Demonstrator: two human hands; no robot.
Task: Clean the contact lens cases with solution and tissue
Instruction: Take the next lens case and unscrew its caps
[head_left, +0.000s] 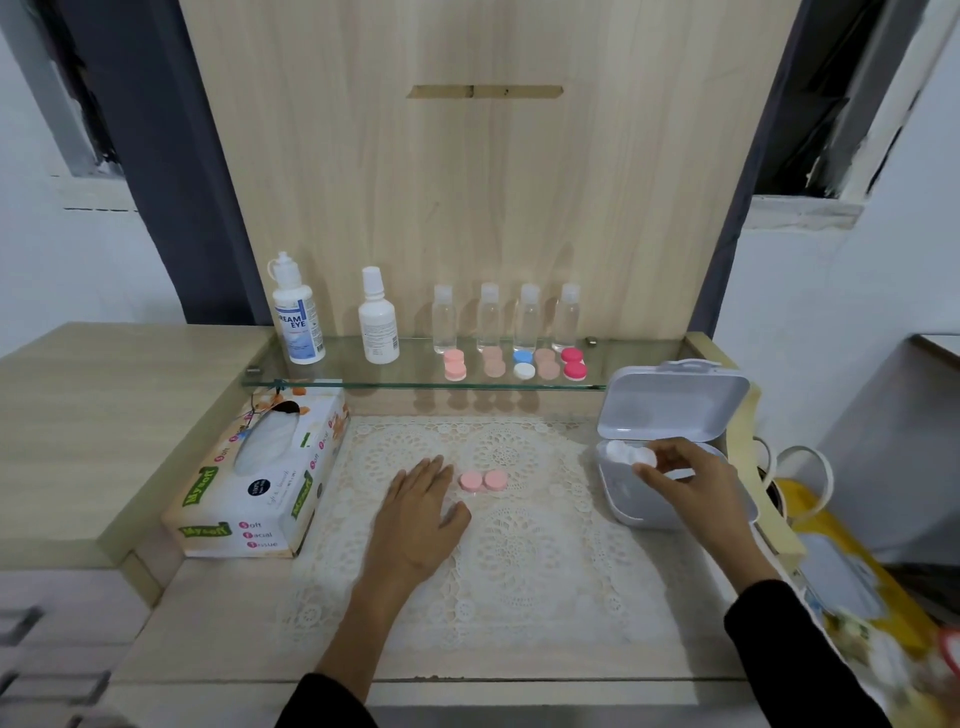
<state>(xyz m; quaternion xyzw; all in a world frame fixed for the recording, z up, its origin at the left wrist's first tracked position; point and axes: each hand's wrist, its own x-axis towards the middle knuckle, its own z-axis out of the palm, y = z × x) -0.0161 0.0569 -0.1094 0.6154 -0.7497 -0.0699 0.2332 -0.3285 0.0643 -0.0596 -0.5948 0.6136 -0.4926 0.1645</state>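
A pale wooden back panel (488, 208) rises behind the bench (104, 415), whose middle is covered by a white lace mat (519, 561). A glass shelf (415, 382) runs along the foot of the panel, above the mat's far edge. At the left of the mat lies a tissue box (249, 499), its opening facing up. At the right sits a white hinged box (623, 506) with its lid (675, 405) standing open, and a yellow bag (836, 571) lies beyond the bench's right edge. The left grip (421, 504), a bare hand in a black sleeve, lies palm down on the mat with fingers straight and spread flat, holding nothing. It is just beside the pink contact lens case (483, 480), which rests on the mat's centre with both caps on; whether the fingers touch the case cannot be told. The right grip (691, 478) is over the open box and pinches a white contact lens case (631, 454) between thumb and fingertips at the box's near rim. On the shelf stand two white solution bottles (298, 312) (378, 317) at the left and four small clear bottles (444, 322) to their right. In front of the clear bottles sits a row of five more cases: pink (454, 365), beige (493, 362), blue and white (523, 364), beige (547, 362) and red (573, 362).
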